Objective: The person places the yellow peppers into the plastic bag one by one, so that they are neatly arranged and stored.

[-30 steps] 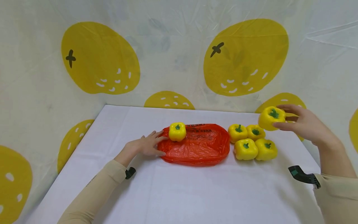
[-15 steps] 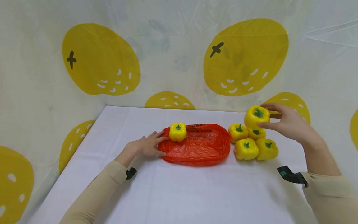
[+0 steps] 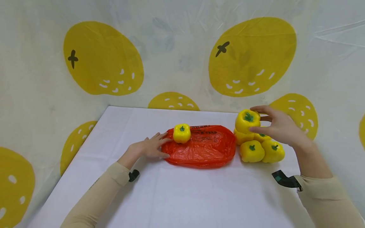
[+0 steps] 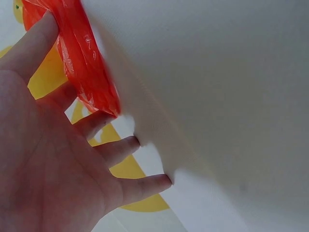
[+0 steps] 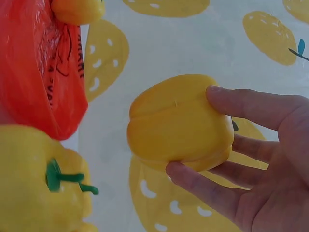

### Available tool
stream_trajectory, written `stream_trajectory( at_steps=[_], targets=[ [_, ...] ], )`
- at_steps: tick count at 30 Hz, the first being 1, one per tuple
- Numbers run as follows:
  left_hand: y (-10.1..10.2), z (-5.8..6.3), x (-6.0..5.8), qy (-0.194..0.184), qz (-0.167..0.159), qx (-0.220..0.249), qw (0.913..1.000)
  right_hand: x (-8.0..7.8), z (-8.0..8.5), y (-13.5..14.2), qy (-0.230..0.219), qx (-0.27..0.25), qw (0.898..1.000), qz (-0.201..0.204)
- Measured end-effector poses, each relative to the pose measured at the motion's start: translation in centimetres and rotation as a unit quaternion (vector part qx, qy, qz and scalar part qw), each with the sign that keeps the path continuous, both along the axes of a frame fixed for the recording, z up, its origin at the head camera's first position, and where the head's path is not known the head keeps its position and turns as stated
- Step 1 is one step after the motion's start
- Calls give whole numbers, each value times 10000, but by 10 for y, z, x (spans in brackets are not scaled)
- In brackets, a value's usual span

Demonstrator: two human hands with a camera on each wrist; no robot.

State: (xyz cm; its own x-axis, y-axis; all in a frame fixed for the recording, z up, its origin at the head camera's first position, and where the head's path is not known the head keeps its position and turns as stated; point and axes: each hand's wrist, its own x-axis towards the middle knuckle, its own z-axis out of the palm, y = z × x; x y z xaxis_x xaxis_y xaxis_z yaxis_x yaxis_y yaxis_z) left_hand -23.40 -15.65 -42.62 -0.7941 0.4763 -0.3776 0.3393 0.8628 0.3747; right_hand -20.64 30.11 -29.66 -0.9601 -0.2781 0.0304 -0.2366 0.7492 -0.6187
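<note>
Thumb and fingers of my right hand (image 3: 280, 126) grip a yellow bell pepper (image 3: 246, 121) with a green stem, held above the back of a group of yellow peppers (image 3: 252, 151). The right wrist view gives a side of the held pepper (image 5: 178, 121), pinched between thumb and fingertips. A red plastic bag (image 3: 205, 152) with dark print lies left of the group. On its back left part sits another yellow bell pepper (image 3: 181, 133). My left hand (image 3: 152, 146) touches the bag's left edge, fingers spread and nearly straight; the left wrist view has the thumb against the red bag (image 4: 84, 58).
A white cloth covers the table (image 3: 182, 196), whose far edge meets a curtain (image 3: 174, 63) printed with large yellow fruits. The group of peppers stands close to the bag's right end.
My right hand has moved left with its bell pepper, from right of the group to over the group's back left pepper, partly covering it. The left hand and the bag stay put.
</note>
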Motion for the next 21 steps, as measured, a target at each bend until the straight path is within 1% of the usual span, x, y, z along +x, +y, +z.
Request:
stream_trajectory(
  at_steps=[5,14,21],
  targets=[
    [-1,-1,-1,19,-30,16,10000,1,-6,-13,16,-209,9994,291],
    [0,-3,-2,4,-13,-26,10000,2,-17,-32,-141,-170,9987,467],
    [1,0,-1,-42,58,-58,10000,0,-24,-47,-172,-227,9972,692]
  ],
)
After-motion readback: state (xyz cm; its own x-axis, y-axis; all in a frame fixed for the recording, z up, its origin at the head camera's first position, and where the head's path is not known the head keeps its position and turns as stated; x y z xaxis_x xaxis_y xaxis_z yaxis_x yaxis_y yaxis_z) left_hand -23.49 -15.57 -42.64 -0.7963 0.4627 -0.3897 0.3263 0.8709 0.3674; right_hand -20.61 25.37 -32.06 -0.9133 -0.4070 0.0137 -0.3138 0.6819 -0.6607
